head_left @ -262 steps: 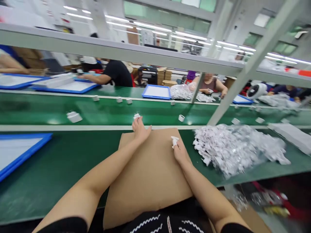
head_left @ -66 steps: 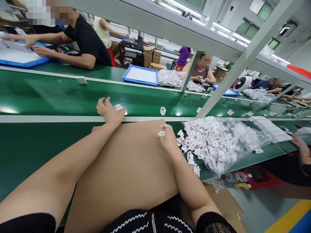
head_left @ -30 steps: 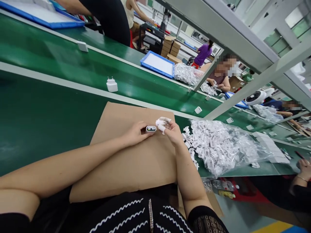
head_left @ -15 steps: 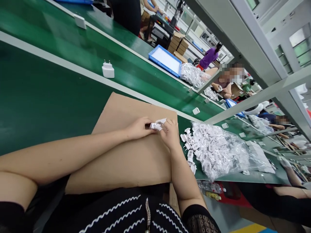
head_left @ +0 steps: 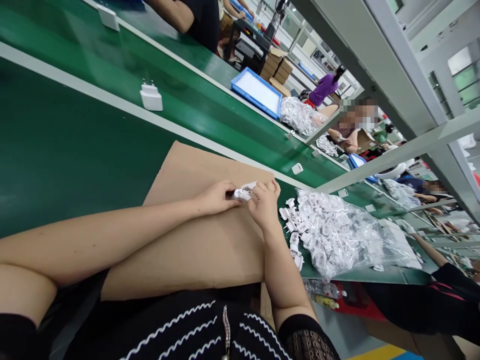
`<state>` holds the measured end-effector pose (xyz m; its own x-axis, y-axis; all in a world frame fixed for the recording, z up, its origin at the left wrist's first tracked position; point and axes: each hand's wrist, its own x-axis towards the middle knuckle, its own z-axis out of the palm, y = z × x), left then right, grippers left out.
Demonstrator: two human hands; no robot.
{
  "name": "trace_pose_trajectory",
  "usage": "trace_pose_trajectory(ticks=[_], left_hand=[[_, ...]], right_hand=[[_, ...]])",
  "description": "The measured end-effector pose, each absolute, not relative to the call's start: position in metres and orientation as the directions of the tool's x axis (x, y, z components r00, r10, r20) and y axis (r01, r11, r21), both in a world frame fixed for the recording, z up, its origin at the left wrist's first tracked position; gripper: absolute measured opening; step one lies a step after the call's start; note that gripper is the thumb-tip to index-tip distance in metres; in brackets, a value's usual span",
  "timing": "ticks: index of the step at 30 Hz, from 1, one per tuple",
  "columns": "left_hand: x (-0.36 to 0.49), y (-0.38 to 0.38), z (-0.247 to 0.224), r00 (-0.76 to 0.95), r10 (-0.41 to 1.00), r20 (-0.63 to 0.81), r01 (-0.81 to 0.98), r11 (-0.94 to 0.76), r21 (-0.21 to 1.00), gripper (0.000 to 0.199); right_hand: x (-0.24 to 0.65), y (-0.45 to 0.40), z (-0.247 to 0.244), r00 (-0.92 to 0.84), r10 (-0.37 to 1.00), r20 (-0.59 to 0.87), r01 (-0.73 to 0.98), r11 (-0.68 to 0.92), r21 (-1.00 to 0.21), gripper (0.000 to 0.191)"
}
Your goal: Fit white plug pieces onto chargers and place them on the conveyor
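Above the sheet of brown cardboard (head_left: 210,250), my left hand (head_left: 216,198) and my right hand (head_left: 264,204) meet at a small white plastic piece (head_left: 244,192). Fingers of both hands are closed on it, and they hide much of its shape. White also shows about my right fingertips; I cannot tell whether it is a finger covering or part of the piece. Just right of my right hand lie loose white plug parts (head_left: 293,220), some with pins. They spill beside a clear plastic bag (head_left: 337,230) full of similar parts.
Beyond the cardboard runs a green conveyor belt (head_left: 210,115) carrying white chargers, including a two-pin charger (head_left: 151,97). A blue tray (head_left: 257,92) stands on the far side. A metal frame post (head_left: 375,155) slants over the right. Co-workers sit along the line. Bottles (head_left: 324,288) lie below the table edge.
The chargers on the belt have shifted left. My hands stay in nearly the same place, with my right fingers slightly repositioned on the white piece. A co-worker's arm at right has reached forward.
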<state>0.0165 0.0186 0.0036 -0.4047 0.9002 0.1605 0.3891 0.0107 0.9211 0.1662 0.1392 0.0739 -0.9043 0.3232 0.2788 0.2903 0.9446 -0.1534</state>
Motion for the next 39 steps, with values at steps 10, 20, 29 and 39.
trace_pose_trajectory(ticks=[10,20,29,39], left_hand=[[0.017,0.018,0.006,-0.407,0.899,0.161,0.396,0.014,0.918,0.040],[0.019,0.019,0.008,-0.416,0.897,0.149,0.420,0.045,0.906,0.043],[0.000,0.031,0.016,-0.488,0.869,0.086,0.423,0.149,0.894,0.046],[-0.124,0.101,0.044,-0.775,0.628,0.079,0.499,0.530,0.686,0.043]], right_hand=[[0.163,0.136,0.074,-0.905,0.351,0.242,0.304,0.929,-0.208,0.022],[0.163,0.132,0.064,-0.863,0.460,0.208,0.396,0.873,-0.284,0.017],[0.199,0.163,0.080,-0.702,0.661,0.265,0.592,0.749,-0.299,0.055],[0.224,0.221,0.054,-0.509,0.856,0.097,0.817,0.515,-0.258,0.036]])
